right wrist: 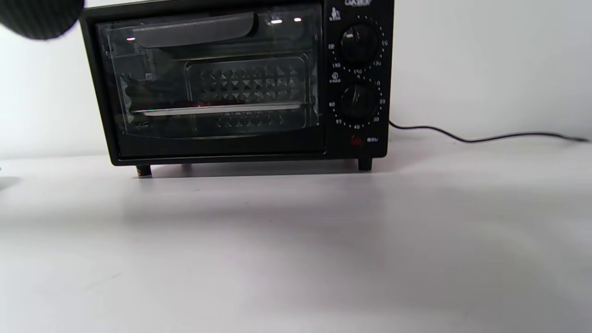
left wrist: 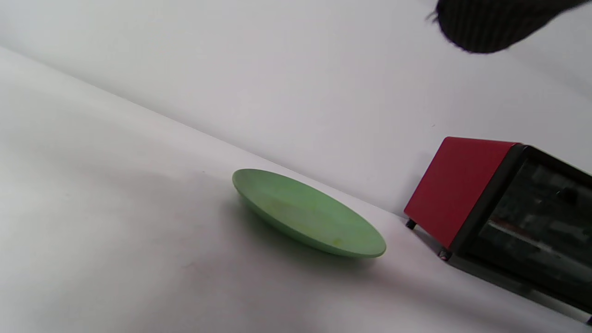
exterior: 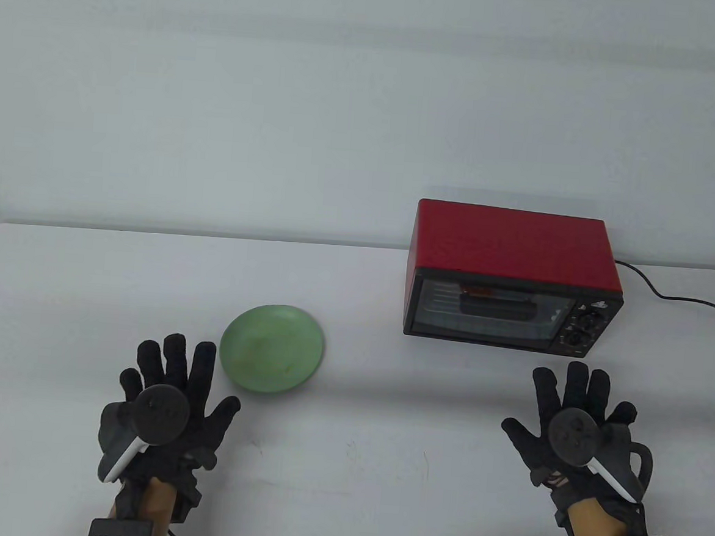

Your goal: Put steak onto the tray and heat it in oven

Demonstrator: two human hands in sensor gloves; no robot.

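Steak (right wrist: 212,104) on tray (right wrist: 217,110) in shut oven (exterior: 510,272), beyond right hand (exterior: 579,430).

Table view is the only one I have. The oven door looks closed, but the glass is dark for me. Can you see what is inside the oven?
Observer: In the right wrist view a tray sits on the rack behind the glass of the oven, with something reddish lying on it.
Operator: Is the green plate really empty?
Observer: The left wrist view shows the plate from low and close: nothing stands on it, only faint yellowish marks.
Operator: Is the oven on?
Observer: I cannot tell; the right wrist view shows a small red dot under the two knobs.
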